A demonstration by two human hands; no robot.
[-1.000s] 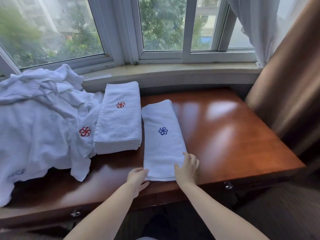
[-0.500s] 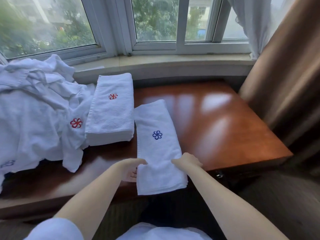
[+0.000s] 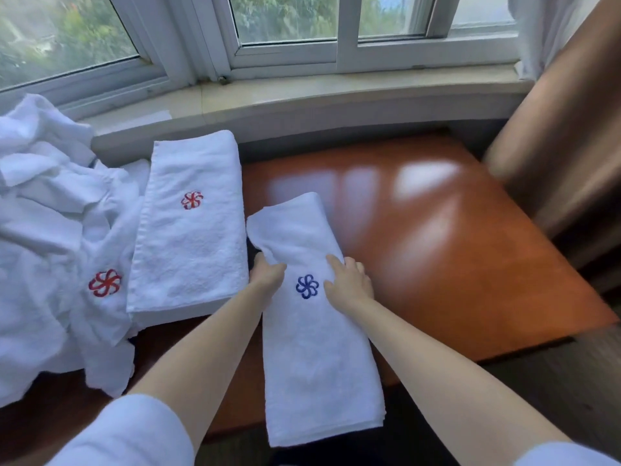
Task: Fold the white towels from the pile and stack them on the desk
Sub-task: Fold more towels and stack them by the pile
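Observation:
A long folded white towel with a blue flower mark (image 3: 316, 348) is held above the wooden desk (image 3: 453, 264), its near end hanging past the desk's front edge. My left hand (image 3: 267, 275) grips its left edge and my right hand (image 3: 349, 282) grips its right edge, both just beyond the blue mark. Left of it lies a stack of folded white towels (image 3: 191, 230) with a red flower mark on top. Further left, the loose pile of white towels (image 3: 50, 247) spreads over the desk's left side.
A stone windowsill (image 3: 302, 95) and window frames run along the far side of the desk. A brown curtain (image 3: 571, 146) hangs at the right, beside the desk's right edge. White sleeves show at the bottom corners.
The blue-marked towel has been lifted off the desk and pulled toward me. Both hands slid from its near end up to its middle, and the view has moved closer.

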